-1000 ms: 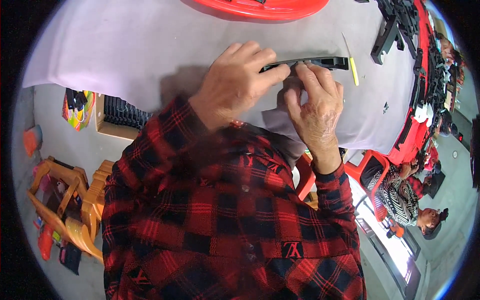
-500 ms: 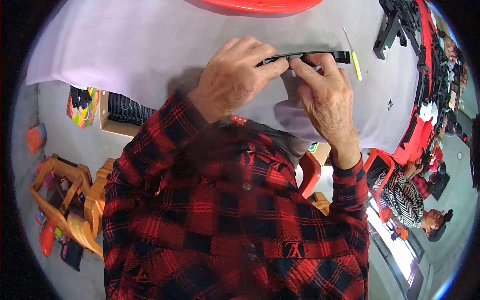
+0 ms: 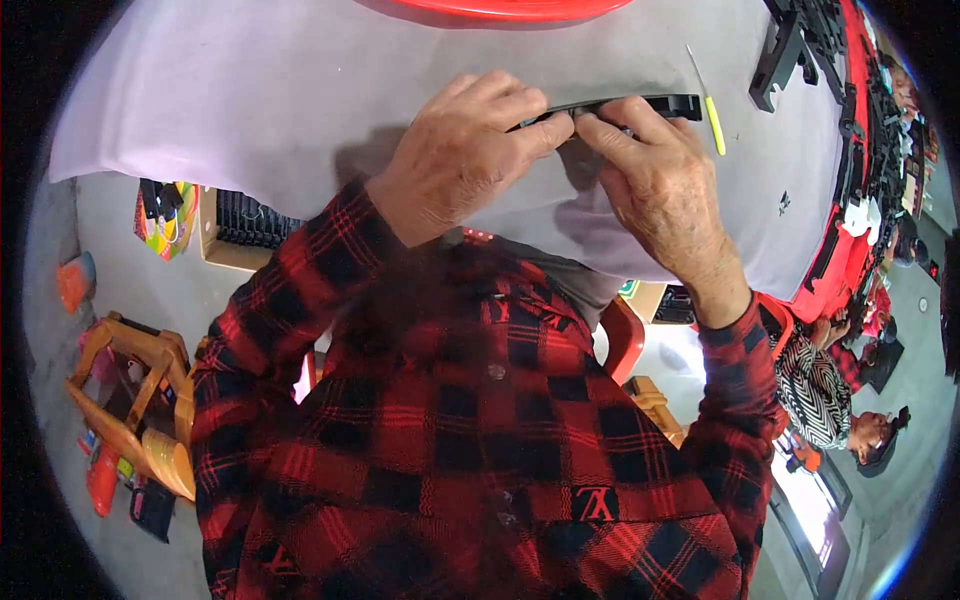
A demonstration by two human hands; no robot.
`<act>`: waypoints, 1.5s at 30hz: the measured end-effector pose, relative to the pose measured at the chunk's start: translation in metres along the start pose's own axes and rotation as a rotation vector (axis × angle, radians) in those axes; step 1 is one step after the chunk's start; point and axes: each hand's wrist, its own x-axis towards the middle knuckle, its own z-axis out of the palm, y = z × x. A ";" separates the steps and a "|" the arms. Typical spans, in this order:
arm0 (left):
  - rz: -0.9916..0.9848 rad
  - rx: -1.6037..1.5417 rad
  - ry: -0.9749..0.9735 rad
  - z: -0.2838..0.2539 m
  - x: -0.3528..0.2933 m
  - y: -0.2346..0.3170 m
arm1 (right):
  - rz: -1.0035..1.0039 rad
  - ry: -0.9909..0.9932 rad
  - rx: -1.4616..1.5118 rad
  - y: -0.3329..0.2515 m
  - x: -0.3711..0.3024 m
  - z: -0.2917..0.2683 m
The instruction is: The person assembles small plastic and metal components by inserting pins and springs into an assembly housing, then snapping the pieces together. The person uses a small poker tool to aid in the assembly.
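Note:
A long, narrow black plastic piece (image 3: 683,106) lies crosswise over the grey cloth-covered table (image 3: 270,90), and both hands hold it. My left hand (image 3: 465,150) is closed around its left end, with thumb and fingertips pinching the edge. My right hand (image 3: 660,180) presses its thumb and fingers on the middle, close to the left thumb. Fingers cover much of the piece, so what lies between the fingertips is hidden. Just right of it rests a thin tool with a yellow handle (image 3: 714,125), like a small screwdriver.
A red basin (image 3: 510,8) stands at the far edge. Black plastic parts (image 3: 785,60) pile up at the right, by a red cloth. Small black bits (image 3: 784,203) lie nearer. Below left are a cardboard box (image 3: 240,250) and a wooden chair (image 3: 130,390). Another person (image 3: 815,390) sits at right.
My right hand has turned slightly, its wrist and forearm swinging outward to the right. Both hands still grip the black piece in nearly the same place.

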 end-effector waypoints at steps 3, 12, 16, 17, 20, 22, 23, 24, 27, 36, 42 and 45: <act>0.030 -0.029 0.000 0.003 0.000 -0.005 | -0.085 -0.017 -0.025 0.005 0.003 -0.001; 0.176 0.019 -0.042 -0.010 0.010 -0.013 | -0.268 -0.079 -0.065 0.017 0.008 -0.007; 0.182 0.024 0.022 -0.006 0.006 -0.016 | -0.260 -0.020 -0.032 0.015 0.007 -0.001; 0.208 0.025 0.044 -0.005 0.006 -0.018 | -0.241 -0.005 -0.030 0.014 0.006 0.001; 0.233 0.033 0.074 -0.002 0.004 -0.018 | -0.169 0.034 -0.011 0.012 0.000 0.004; 0.231 0.038 0.081 0.000 0.003 -0.017 | -0.115 0.057 0.009 0.011 -0.003 0.006; 0.233 0.032 0.080 0.000 0.003 -0.017 | -0.089 0.074 0.040 0.011 -0.003 0.008; 0.236 0.025 0.078 -0.001 0.003 -0.018 | -0.064 0.091 0.070 0.011 -0.004 0.009; 0.188 -0.040 0.067 -0.012 0.000 -0.012 | 0.010 0.153 0.298 0.012 -0.007 0.012; -0.093 -0.413 0.024 -0.023 0.036 0.000 | 0.319 0.426 0.478 0.034 -0.008 0.002; -0.079 -0.293 -0.008 -0.001 0.056 -0.002 | 0.208 0.366 0.081 0.046 0.002 0.008; -0.075 -0.215 -0.054 0.002 0.057 -0.004 | 0.266 0.231 0.170 0.048 0.007 0.008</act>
